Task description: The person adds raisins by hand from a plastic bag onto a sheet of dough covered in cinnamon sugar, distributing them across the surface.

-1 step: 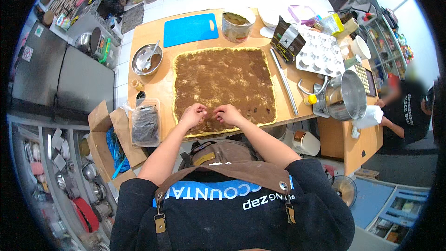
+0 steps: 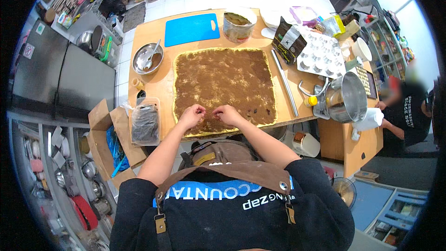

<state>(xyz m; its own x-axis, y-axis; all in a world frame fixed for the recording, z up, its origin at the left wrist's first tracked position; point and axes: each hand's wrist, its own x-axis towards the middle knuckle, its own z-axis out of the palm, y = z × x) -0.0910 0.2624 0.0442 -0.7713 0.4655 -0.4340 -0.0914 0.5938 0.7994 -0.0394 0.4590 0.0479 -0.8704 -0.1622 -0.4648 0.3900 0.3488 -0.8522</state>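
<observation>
A flat rectangular sheet of yellow dough (image 2: 179, 67) lies on the table, coated with brown powder or filling almost to its edges. Over its near edge, my left hand (image 2: 191, 116) is closed in a pinch, with a small dark piece showing at the fingertips. Beside it, my right hand (image 2: 227, 115) has its fingers curled together; what they hold, if anything, is hidden. A few dark bits (image 2: 251, 111) rest on the sheet to the right of that hand. Left of my left forearm stands a clear plastic tub (image 2: 145, 123) filled with dark contents under plastic film.
A steel bowl with a spoon (image 2: 141, 65), a blue cutting board (image 2: 190, 30) and a white bucket (image 2: 238, 32) surround the sheet. To the right are a metal tube (image 2: 285, 83), a dark pouch (image 2: 289, 42), a muffin tin (image 2: 320, 53) and a mixing bowl (image 2: 347, 96). Another person (image 2: 411, 111) stands far right.
The fingers of both hands have drawn in slightly, and more of the dark piece shows at my left fingertips. Everything on the table stays in place.
</observation>
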